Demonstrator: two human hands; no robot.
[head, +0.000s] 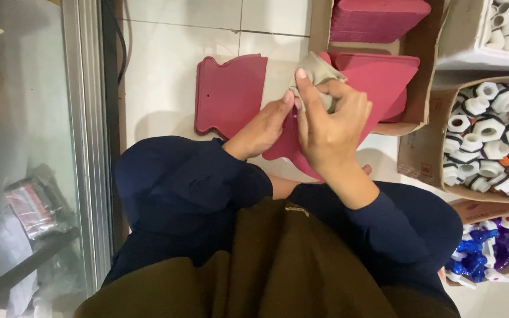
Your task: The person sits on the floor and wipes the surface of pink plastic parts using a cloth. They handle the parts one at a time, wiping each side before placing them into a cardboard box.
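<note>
Pressing a beige cloth (316, 70) onto a red plastic panel (378, 79), right hand (331, 126) grips cloth; left hand (263, 126) grips panel.

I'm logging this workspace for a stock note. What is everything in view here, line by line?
Flat shaped panel: one, dark red, held in both hands.
Cloth: one, beige, pressed on the held panel.
Second panel: one, dark red, on the white tiled floor.
Panel stack: several, dark red, in the top cardboard box.
Hexagonal fittings: many, white, in the right box.
Blue and purple parts: many, lower right box.
Left hand: one, under the panel.
Right hand: one, gripping the cloth.
</note>
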